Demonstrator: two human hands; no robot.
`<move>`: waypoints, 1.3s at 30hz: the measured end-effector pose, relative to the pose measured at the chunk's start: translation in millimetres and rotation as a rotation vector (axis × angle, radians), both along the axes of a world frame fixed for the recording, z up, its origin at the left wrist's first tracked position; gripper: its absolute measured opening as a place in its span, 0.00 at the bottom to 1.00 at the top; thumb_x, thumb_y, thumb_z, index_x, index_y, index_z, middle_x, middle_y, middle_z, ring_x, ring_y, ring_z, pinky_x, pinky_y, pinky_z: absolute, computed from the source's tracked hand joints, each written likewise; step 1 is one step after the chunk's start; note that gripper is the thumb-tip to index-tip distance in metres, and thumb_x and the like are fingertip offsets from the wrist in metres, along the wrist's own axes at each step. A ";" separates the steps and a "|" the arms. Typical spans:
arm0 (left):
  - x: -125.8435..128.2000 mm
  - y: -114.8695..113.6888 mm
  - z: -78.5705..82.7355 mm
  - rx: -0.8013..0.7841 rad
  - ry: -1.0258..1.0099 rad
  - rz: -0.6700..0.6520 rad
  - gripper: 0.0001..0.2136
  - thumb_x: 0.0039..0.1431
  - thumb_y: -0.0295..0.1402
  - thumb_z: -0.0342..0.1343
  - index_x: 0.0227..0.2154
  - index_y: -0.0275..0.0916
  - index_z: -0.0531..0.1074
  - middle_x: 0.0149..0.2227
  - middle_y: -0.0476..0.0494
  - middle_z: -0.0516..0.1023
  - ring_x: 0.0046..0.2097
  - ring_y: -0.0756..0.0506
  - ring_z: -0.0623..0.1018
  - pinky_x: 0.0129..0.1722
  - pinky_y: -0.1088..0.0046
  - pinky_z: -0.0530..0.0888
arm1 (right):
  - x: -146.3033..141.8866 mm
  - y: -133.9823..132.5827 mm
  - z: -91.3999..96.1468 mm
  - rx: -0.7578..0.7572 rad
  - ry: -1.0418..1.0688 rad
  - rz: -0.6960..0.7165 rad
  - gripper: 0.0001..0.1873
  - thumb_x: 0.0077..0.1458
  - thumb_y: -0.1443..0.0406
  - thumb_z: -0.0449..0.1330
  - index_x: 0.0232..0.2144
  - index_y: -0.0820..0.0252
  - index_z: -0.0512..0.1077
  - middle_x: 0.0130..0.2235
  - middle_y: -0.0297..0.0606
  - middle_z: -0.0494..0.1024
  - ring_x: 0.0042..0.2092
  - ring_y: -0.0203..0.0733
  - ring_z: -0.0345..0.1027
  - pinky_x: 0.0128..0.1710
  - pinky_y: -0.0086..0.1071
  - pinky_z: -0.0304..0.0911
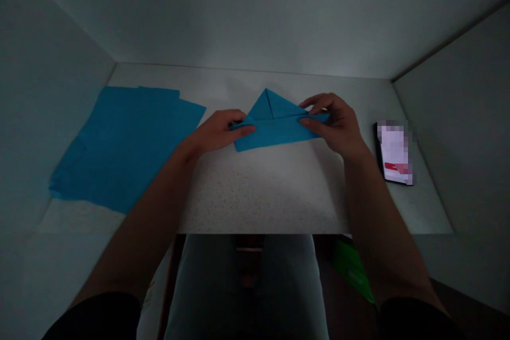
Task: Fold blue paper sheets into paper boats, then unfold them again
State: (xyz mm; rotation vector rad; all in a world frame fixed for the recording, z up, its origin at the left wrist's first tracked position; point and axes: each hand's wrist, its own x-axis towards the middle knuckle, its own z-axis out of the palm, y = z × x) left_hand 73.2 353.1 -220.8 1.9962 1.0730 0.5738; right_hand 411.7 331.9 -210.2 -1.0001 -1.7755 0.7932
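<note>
Centrally, a peaked, folded blue paper (271, 137) spans the speckled white tabletop (255, 186); left hand (217, 130) and right hand (337, 125) pinch opposite ends, thumbs nearest, apparently steadying the folded band; overlapping blue sheets (127, 138) lie left, seemingly kept aside.

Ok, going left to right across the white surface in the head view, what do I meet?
Flat blue sheets, left grip, folded blue piece, right grip, phone.

Left hand (217, 131) and right hand (340, 126) pinching, thumbs (244, 130) pointing inward; bare forearms (153, 215) reaching forward.
</note>
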 end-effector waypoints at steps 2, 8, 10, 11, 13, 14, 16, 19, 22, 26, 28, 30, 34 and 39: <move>1.3 -0.9 3.0 0.004 -0.030 0.010 0.23 0.68 0.55 0.62 0.28 0.41 0.73 0.30 0.48 0.74 0.34 0.47 0.74 0.35 0.70 0.70 | 4.1 2.6 -2.7 -0.064 0.000 -0.007 0.22 0.59 0.45 0.77 0.47 0.45 0.78 0.46 0.39 0.80 0.50 0.54 0.77 0.47 0.48 0.77; 2.8 0.0 1.5 0.015 -0.222 0.182 0.18 0.62 0.51 0.71 0.41 0.41 0.79 0.34 0.48 0.80 0.31 0.49 0.73 0.30 0.73 0.69 | 13.9 9.8 -11.2 -0.267 -0.024 0.046 0.24 0.57 0.48 0.78 0.51 0.47 0.81 0.42 0.36 0.81 0.45 0.47 0.77 0.46 0.42 0.75; 3.2 2.5 -4.0 0.005 -0.340 0.220 0.20 0.62 0.50 0.72 0.46 0.43 0.77 0.31 0.50 0.78 0.29 0.50 0.73 0.28 0.75 0.68 | 14.6 11.6 -14.5 -0.319 0.004 0.059 0.22 0.57 0.48 0.78 0.48 0.48 0.82 0.43 0.36 0.81 0.44 0.46 0.76 0.46 0.41 0.75; 3.5 4.0 -6.9 -0.007 -0.401 0.238 0.21 0.62 0.50 0.72 0.48 0.44 0.74 0.30 0.52 0.77 0.27 0.50 0.72 0.27 0.75 0.67 | 14.5 12.3 -16.1 -0.346 0.018 0.068 0.22 0.57 0.48 0.78 0.48 0.49 0.82 0.42 0.35 0.81 0.43 0.45 0.76 0.45 0.40 0.75; 3.9 6.6 -11.8 -0.023 -0.489 0.285 0.22 0.64 0.50 0.71 0.50 0.47 0.69 0.28 0.55 0.74 0.25 0.51 0.71 0.25 0.76 0.65 | 13.6 13.3 -18.9 -0.382 0.044 0.088 0.24 0.57 0.47 0.79 0.49 0.48 0.82 0.39 0.34 0.80 0.40 0.43 0.75 0.42 0.39 0.75; 4.0 7.6 -13.4 -0.015 -0.508 0.312 0.22 0.64 0.49 0.72 0.49 0.48 0.67 0.27 0.57 0.72 0.25 0.51 0.70 0.25 0.77 0.63 | 12.8 13.6 -19.9 -0.389 0.055 0.098 0.24 0.57 0.47 0.79 0.50 0.48 0.82 0.39 0.33 0.80 0.39 0.43 0.74 0.41 0.38 0.75; 4.0 8.9 -14.7 0.032 -0.500 0.364 0.20 0.64 0.45 0.72 0.44 0.48 0.65 0.26 0.59 0.69 0.24 0.52 0.67 0.24 0.77 0.61 | 11.1 13.6 -21.0 -0.390 0.072 0.112 0.25 0.57 0.46 0.79 0.50 0.47 0.82 0.38 0.33 0.80 0.38 0.42 0.74 0.41 0.37 0.74; 4.0 9.4 -14.3 0.103 -0.450 0.402 0.17 0.64 0.39 0.71 0.38 0.45 0.65 0.26 0.57 0.68 0.25 0.53 0.66 0.25 0.77 0.60 | 9.8 12.2 -19.9 -0.411 0.078 0.124 0.23 0.56 0.48 0.80 0.48 0.48 0.82 0.39 0.33 0.81 0.39 0.41 0.75 0.42 0.37 0.75; 3.9 9.7 -15.1 0.085 -0.442 0.394 0.15 0.64 0.38 0.70 0.37 0.44 0.66 0.28 0.55 0.71 0.27 0.53 0.68 0.26 0.77 0.61 | 11.8 9.7 -14.8 -0.506 0.038 0.215 0.20 0.57 0.49 0.80 0.44 0.50 0.82 0.39 0.34 0.83 0.39 0.42 0.76 0.43 0.38 0.76; 3.4 8.5 -15.9 0.000 -0.449 0.383 0.15 0.67 0.41 0.67 0.41 0.46 0.64 0.28 0.57 0.73 0.26 0.52 0.68 0.27 0.76 0.62 | 16.8 6.2 -5.0 -0.620 -0.102 0.436 0.18 0.58 0.48 0.79 0.37 0.53 0.81 0.38 0.35 0.84 0.39 0.44 0.78 0.43 0.40 0.77; 3.9 6.3 -14.0 -0.033 -0.430 0.345 0.15 0.67 0.43 0.66 0.42 0.46 0.64 0.27 0.57 0.72 0.27 0.52 0.69 0.27 0.76 0.63 | 17.4 4.9 -1.8 -0.607 -0.141 0.466 0.19 0.57 0.49 0.79 0.39 0.53 0.82 0.38 0.35 0.84 0.40 0.46 0.79 0.43 0.41 0.78; 5.6 3.4 -11.2 -0.070 -0.384 0.256 0.15 0.66 0.45 0.67 0.42 0.45 0.66 0.28 0.56 0.74 0.29 0.51 0.72 0.29 0.75 0.65 | 15.9 3.9 -0.9 -0.587 -0.121 0.447 0.21 0.56 0.50 0.80 0.43 0.53 0.82 0.38 0.34 0.84 0.39 0.45 0.79 0.42 0.40 0.77; 11.2 -0.9 -8.7 -0.117 -0.271 0.104 0.16 0.64 0.48 0.67 0.42 0.43 0.74 0.35 0.48 0.81 0.37 0.48 0.80 0.37 0.72 0.74 | 9.5 3.1 -2.3 -0.602 -0.075 0.394 0.23 0.58 0.49 0.79 0.49 0.52 0.81 0.36 0.33 0.84 0.36 0.41 0.77 0.37 0.35 0.73; 13.5 -2.5 -6.9 -0.158 -0.234 0.055 0.16 0.61 0.46 0.71 0.44 0.41 0.81 0.42 0.42 0.86 0.43 0.45 0.83 0.45 0.68 0.79 | 4.7 3.5 -3.4 -0.570 -0.078 0.389 0.20 0.60 0.49 0.78 0.44 0.54 0.82 0.39 0.37 0.86 0.39 0.43 0.79 0.42 0.38 0.75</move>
